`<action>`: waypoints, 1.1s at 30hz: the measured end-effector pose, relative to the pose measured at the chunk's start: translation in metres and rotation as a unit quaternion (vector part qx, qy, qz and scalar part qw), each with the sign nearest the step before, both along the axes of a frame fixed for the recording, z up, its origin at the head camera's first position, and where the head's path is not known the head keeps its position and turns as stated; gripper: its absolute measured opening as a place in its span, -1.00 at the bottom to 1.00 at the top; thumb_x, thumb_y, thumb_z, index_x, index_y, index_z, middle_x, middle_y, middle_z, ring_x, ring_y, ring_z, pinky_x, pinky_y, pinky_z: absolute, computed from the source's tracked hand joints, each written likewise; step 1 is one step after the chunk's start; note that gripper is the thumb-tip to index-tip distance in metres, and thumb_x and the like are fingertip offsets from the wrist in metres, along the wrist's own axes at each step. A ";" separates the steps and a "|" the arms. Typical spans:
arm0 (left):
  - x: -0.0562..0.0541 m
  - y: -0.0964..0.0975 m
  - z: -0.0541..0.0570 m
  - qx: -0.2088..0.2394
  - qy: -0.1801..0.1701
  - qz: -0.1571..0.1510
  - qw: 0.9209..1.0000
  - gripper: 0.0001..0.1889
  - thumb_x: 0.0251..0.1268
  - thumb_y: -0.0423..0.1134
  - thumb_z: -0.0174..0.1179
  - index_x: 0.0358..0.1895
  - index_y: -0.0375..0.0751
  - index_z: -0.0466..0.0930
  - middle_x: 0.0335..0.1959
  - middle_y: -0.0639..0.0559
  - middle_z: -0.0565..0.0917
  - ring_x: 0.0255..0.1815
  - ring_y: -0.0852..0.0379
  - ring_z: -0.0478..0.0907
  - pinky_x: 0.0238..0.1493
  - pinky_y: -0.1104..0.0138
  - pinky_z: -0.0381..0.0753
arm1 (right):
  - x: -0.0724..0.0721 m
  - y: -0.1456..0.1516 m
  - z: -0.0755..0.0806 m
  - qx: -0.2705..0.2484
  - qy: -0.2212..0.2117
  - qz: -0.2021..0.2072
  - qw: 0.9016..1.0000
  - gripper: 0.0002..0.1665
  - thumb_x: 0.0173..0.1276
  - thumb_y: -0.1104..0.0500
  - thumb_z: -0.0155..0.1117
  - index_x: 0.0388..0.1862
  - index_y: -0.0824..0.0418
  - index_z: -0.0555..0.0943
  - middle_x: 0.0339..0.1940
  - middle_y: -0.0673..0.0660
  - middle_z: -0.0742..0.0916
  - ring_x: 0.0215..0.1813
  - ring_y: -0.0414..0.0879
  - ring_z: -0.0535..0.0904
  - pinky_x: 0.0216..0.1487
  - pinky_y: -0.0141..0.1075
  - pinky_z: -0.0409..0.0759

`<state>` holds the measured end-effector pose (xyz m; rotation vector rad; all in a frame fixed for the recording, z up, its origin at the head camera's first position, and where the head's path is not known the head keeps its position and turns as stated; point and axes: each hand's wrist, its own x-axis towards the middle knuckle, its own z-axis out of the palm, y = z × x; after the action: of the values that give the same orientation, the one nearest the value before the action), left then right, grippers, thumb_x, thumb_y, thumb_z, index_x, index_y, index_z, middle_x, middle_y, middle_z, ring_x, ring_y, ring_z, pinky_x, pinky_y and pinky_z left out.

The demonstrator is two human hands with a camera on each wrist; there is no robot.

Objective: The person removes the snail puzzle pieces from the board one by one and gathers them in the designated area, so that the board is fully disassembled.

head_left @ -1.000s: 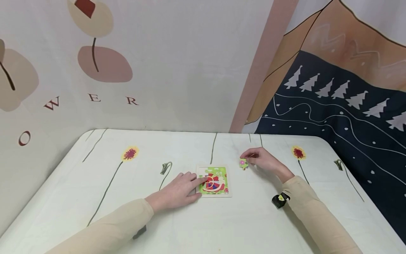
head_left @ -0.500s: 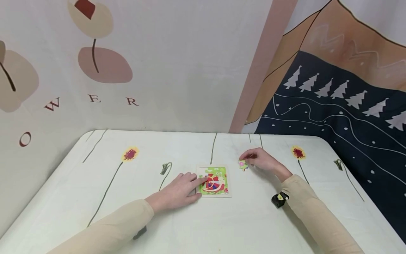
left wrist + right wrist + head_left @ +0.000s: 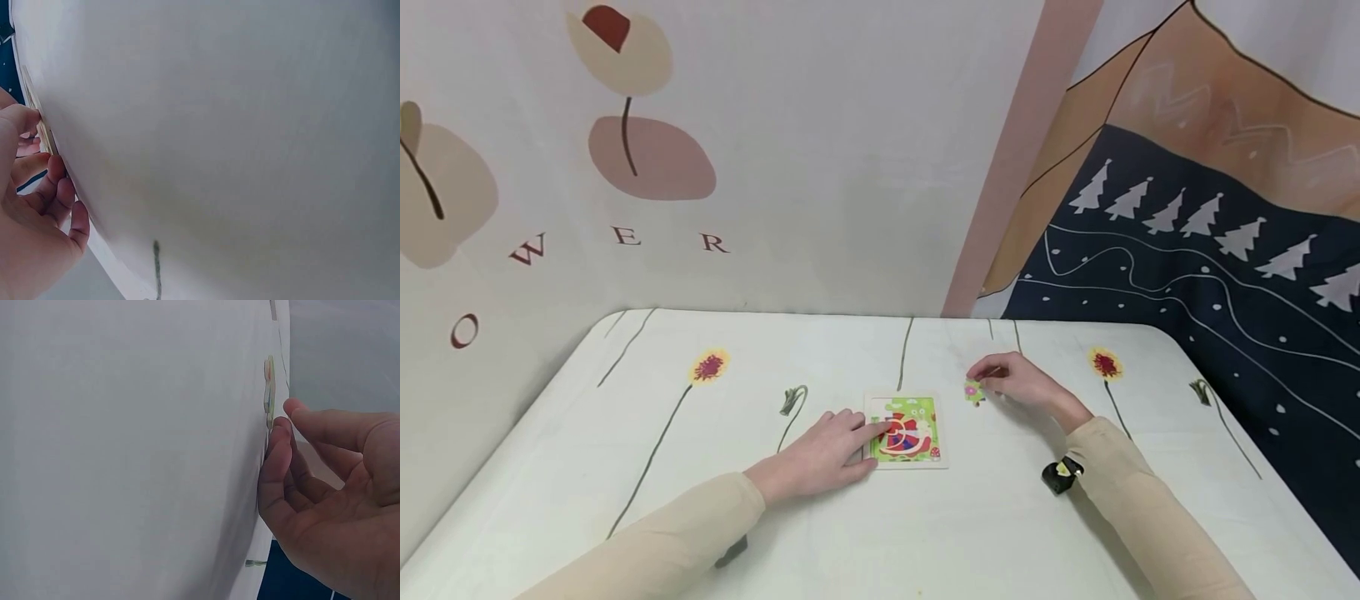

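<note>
The puzzle [image 3: 916, 442], printed with a snail, is laid flat near the middle of the table [image 3: 940, 533]. Its left side is touched by the left hand [image 3: 823, 450]: the index finger is stretched over the picture, the thumb is set at the lower left edge, and the two are held apart. To the right of the puzzle, a loose piece [image 3: 973, 391] with a pink flower is seen at the fingertips of the right hand [image 3: 1021, 383]; whether it is pinched or only touched cannot be told. Beige sleeves [image 3: 655, 533] are worn. At the right, a dark cloth [image 3: 1150, 308] printed with pale trees is seen.
</note>
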<state>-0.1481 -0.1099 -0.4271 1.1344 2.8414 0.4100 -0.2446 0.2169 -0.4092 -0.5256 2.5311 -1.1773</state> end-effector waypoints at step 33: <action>-0.009 0.026 0.013 0.073 -0.128 -0.005 0.989 -0.49 0.32 -0.21 0.20 0.31 -0.27 0.41 0.09 -0.09 0.55 0.07 0.02 0.46 0.14 0.16 0.42 | 0.016 -0.027 0.005 -0.012 0.022 0.048 0.999 -0.77 0.38 0.37 0.13 -0.04 0.37 0.63 -0.13 0.20 0.68 -0.20 -0.05 0.53 -0.23 -0.31 0.51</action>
<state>-0.1570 -0.0839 -0.4138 1.0313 2.6171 0.7171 -0.2281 0.1903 -0.4038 -0.6791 2.5011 -1.1739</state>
